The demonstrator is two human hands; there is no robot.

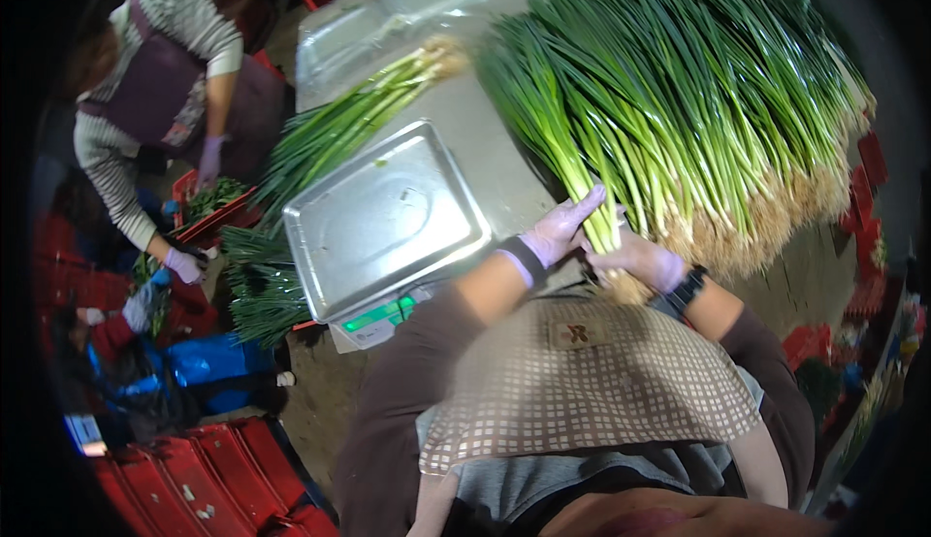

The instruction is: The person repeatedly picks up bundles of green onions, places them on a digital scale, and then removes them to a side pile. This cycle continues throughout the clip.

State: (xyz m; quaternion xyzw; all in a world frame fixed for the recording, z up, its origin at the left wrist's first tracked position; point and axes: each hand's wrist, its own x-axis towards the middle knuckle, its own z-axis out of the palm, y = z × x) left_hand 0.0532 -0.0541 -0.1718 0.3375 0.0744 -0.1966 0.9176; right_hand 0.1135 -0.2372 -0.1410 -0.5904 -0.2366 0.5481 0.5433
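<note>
A small bunch of green onions is gripped in both my gloved hands. My left hand closes around the pale stalks from the left, its thumb laid over them. Lower down, my right hand wraps the white ends just above the roots, which hang near my checked apron. The bunch's dark leaf tips reach away across the table, beside a large row of green onions with bushy roots toward me. To my left sits a scale with a lit green display, its metal pan bearing only a few scraps.
Behind the pan lies a separate bunch of green onions, near clear plastic packaging on the metal table. A co-worker stands at left over a red crate; another person is below. Red crates stand at lower left.
</note>
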